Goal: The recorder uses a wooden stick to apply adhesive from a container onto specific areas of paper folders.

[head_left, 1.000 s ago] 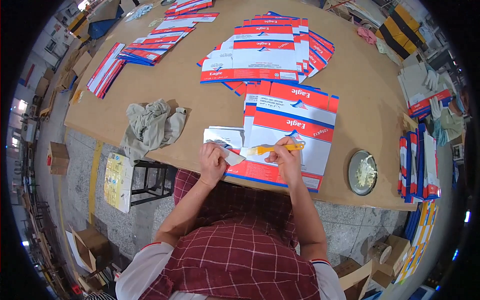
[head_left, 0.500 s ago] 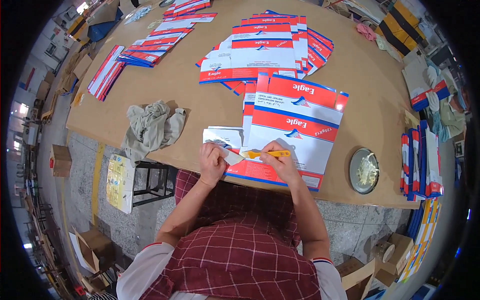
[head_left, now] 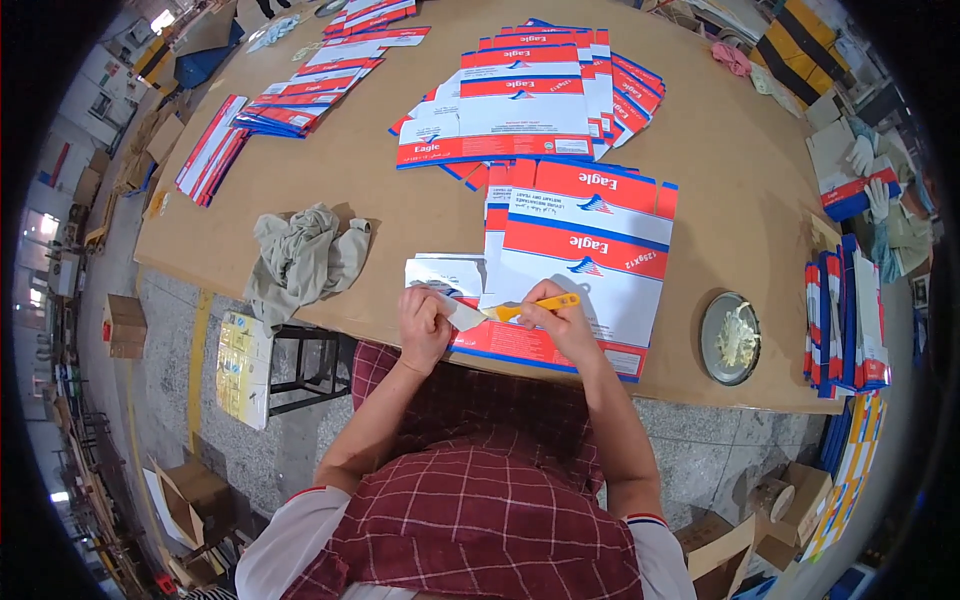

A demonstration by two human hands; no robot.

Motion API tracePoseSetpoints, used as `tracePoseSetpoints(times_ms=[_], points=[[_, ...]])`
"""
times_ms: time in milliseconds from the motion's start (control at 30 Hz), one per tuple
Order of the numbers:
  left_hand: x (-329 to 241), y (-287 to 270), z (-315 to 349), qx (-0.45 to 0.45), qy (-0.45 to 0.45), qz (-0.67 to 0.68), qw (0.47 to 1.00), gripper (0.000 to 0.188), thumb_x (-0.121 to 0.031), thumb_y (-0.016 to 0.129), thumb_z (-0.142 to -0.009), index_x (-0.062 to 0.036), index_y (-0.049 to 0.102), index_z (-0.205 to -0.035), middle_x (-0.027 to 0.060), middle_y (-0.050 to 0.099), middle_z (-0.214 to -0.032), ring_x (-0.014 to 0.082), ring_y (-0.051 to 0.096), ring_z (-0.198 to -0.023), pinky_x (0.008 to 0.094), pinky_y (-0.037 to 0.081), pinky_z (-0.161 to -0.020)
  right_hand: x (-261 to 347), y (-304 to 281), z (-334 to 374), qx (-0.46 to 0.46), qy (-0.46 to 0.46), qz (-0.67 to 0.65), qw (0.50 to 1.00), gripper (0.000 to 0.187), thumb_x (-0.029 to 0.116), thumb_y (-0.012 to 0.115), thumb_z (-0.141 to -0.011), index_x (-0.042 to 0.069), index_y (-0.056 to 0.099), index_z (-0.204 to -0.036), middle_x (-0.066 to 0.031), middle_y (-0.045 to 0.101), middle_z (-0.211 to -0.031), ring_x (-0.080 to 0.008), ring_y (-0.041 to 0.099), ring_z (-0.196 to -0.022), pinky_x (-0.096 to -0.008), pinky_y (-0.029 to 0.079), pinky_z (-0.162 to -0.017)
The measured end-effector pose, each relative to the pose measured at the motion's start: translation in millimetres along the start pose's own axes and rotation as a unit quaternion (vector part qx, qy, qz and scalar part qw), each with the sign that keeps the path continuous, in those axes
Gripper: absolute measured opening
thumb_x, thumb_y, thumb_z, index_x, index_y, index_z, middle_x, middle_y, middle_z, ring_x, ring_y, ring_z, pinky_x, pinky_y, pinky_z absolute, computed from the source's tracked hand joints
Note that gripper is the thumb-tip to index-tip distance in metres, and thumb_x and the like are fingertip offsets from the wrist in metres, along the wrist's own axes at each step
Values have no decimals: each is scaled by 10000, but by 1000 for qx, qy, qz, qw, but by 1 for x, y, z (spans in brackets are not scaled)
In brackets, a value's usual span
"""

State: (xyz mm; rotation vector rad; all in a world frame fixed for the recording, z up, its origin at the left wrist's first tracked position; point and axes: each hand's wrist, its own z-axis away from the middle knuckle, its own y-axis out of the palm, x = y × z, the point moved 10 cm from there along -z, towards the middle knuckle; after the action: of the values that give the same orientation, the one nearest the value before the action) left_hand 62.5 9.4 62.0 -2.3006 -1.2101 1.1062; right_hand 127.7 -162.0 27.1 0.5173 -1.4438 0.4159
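Note:
A flat carton sheet (head_left: 625, 292), printed red, white and blue, lies at the table's near edge in front of me. My left hand (head_left: 426, 327) is closed, pinching a small white flap (head_left: 464, 316) at the sheet's left side and lifting it at a tilt. In my right hand (head_left: 560, 328) is a yellow-handled brush (head_left: 509, 312). Its tip points left and meets the flap's edge, close to my left fingers. A round bowl (head_left: 710, 364) to the right holds pale paste (head_left: 737, 338). Another carton sheet (head_left: 495, 225) shows partly beneath the first.
Fanned carton sheets (head_left: 525, 105) lie farther back, with more stacks (head_left: 310, 90) at the far left. A crumpled grey-green cloth (head_left: 310, 255) rests at the left edge, above a stool (head_left: 243, 365). Folded cartons (head_left: 845, 320) stand at the right edge, near white gloves (head_left: 862, 157).
The sheet's far panel and side flaps have settled slightly nearer and inward. Both hands keep nearly the same place, and the brush's handle is tipped up a little more.

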Motion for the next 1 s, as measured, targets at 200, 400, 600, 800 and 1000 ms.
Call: tracePoseSetpoints(times_ms=[200,400,600,800,1000], points=[[-1,-1,-2,-4,5,5,1000,263,134,531,-528,-51,421,-680,97,482,-742,292,504,-783,372,408,-689,-7,-31,1,-96,-38,-325,940,40,70,504,-835,45,481,-813,-52,505,-653,-126,511,-590,-302,486,-619],[-9,-10,-3,-12,12,9,1000,239,45,592,-586,-72,516,-780,101,502,-851,291,515,-843,377,399,-735,-12,-41,-4,-117,-60,-423,897,51,107,475,-866,81,473,-822,-37,487,-631,-124,501,-567,-339,479,-649],[-59,27,-10,223,172,-50,958,312,-236,626,-758,-68,551,-1010,78,535,-1041,235,503,-1000,392,376,-814,-13,-48,-4,-139,-43,-433,890,51,129,483,-874,96,476,-836,-30,507,-645,-119,505,-574,-343,464,-674],[-36,53,4,382,67,-73,919,573,-442,557,-786,-38,475,-1184,122,467,-1238,273,384,-1203,492,288,-963,34,-99,75,-302,-150,-101,936,100,128,508,-873,58,519,-943,-82,587,-751,-155,565,-676,-325,482,-669],[-32,47,8,429,90,-102,893,805,-509,617,-706,-41,343,-1301,137,343,-1354,277,281,-1278,528,191,-1017,111,-156,202,-507,-188,591,598,199,28,539,-813,22,524,-1011,-126,551,-872,-277,534,-840,-350,436,-737]])
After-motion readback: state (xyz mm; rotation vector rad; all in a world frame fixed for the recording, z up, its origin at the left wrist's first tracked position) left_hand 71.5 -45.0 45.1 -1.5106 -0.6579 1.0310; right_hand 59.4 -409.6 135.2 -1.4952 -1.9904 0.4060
